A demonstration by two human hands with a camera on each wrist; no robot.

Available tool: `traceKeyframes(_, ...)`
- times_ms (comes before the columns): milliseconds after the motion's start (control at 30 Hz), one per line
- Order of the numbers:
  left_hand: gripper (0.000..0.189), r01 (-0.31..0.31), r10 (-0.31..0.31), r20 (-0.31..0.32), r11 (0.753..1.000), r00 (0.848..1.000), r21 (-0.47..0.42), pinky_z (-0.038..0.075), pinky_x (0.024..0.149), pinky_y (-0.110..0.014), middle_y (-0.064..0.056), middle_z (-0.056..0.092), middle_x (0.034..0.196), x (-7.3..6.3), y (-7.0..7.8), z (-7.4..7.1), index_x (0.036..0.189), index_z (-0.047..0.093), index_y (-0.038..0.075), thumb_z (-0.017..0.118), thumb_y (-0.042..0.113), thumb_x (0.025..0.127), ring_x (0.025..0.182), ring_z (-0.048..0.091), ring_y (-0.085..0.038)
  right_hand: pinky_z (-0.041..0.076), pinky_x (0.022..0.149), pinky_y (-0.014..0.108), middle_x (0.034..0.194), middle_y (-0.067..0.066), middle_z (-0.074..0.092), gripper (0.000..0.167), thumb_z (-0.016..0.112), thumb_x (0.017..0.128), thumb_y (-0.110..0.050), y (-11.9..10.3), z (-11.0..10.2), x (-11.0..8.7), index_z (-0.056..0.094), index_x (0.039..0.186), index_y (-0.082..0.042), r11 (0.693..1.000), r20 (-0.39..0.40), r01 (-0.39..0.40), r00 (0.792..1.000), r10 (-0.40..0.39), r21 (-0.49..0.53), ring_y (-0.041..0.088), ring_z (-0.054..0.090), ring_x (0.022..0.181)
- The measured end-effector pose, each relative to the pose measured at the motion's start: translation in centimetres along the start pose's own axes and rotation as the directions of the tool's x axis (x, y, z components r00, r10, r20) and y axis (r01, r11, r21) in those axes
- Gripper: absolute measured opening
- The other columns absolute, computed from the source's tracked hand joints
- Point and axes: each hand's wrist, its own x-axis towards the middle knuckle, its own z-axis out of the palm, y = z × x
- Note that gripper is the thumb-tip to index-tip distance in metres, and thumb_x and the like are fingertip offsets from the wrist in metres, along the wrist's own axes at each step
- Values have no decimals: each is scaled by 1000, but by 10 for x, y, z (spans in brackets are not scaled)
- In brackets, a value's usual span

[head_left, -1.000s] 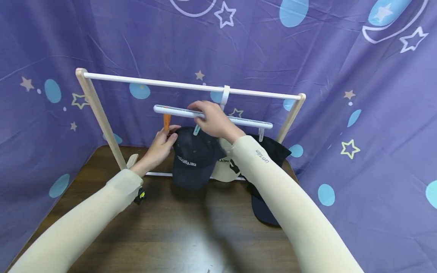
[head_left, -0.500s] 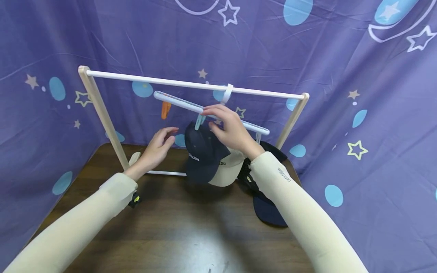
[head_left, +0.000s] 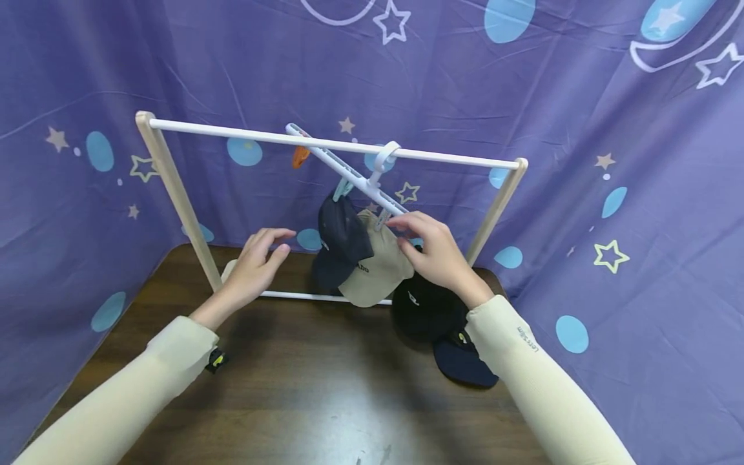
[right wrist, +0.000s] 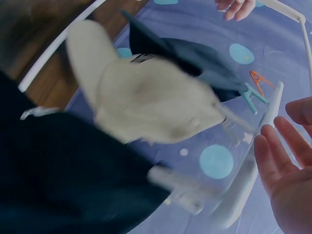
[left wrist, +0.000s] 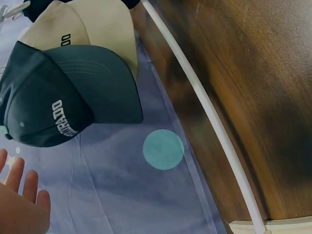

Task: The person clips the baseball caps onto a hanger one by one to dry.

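A pale clip hanger point(head_left: 349, 169) hangs by its hook from the rack's top rail, its bar turned at an angle. A navy cap point(head_left: 343, 236) hangs from its teal clip point(right wrist: 251, 99), with a beige cap point(head_left: 380, 258) and a black cap point(head_left: 427, 310) beside it. The orange clip point(head_left: 300, 156) at the far end holds nothing. My right hand point(head_left: 438, 248) is near the hanger's near end, fingers extended, fingertips right at the bar in the right wrist view. My left hand point(head_left: 252, 265) hovers left of the navy cap, apart from it, fingers relaxed and holding nothing.
The rack has a white top rail point(head_left: 232, 132), wooden side posts and a white lower rail point(head_left: 302, 296). A dark blue cap brim point(head_left: 465, 365) lies on the brown table point(head_left: 290, 387) at right, under the black cap. A purple patterned curtain point(head_left: 465, 77) stands behind.
The hanger has swung round, its left end going back and its right end coming forward, with the caps. My left hand has let go of the navy cap; my right hand has moved rightward.
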Motion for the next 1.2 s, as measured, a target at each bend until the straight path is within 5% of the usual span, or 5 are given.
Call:
traceKeyframes(500, 29, -41, 38, 35, 995, 999, 88, 36, 101, -52, -11, 67, 131, -31, 20, 15, 135, 66, 10, 60, 20, 109, 117, 55, -34, 62, 86, 47, 111, 6, 75, 31, 69, 97, 4, 6, -20, -59, 75, 125, -9, 990, -64, -139, 988, 137, -29, 21, 72, 98)
traceKeyframes(667, 29, -32, 23, 92, 994, 996, 104, 36, 100, -52, -7, 67, 132, -39, 29, 27, 136, 66, 13, 59, 24, 110, 118, 55, -33, 61, 86, 37, 114, 2, 76, 32, 71, 96, 5, 12, -23, -77, 75, 124, -10, 981, -83, -187, 980, 183, -41, 18, 73, 98)
traceKeyframes(900, 29, -57, 47, 94, 992, 994, 110, 39, 98, -52, -4, 68, 130, -48, 37, 42, 134, 68, 14, 62, 25, 108, 117, 57, -30, 55, 85, 16, 111, 6, 77, 32, 73, 95, 5, 26, -28, -102, 75, 124, -8, 969, -107, -242, 966, 235, -51, 15, 73, 96)
traceKeyframes(1200, 28, -57, 47, 113, 994, 992, 88, 40, 100, -51, -1, 67, 131, -52, 49, 63, 133, 69, 15, 63, 25, 108, 118, 57, -28, 51, 83, 8, 105, 10, 77, 30, 74, 94, 5, 43, -37, -134, 75, 122, -6, 947, -144, -307, 946, 292, -97, 10, 72, 91)
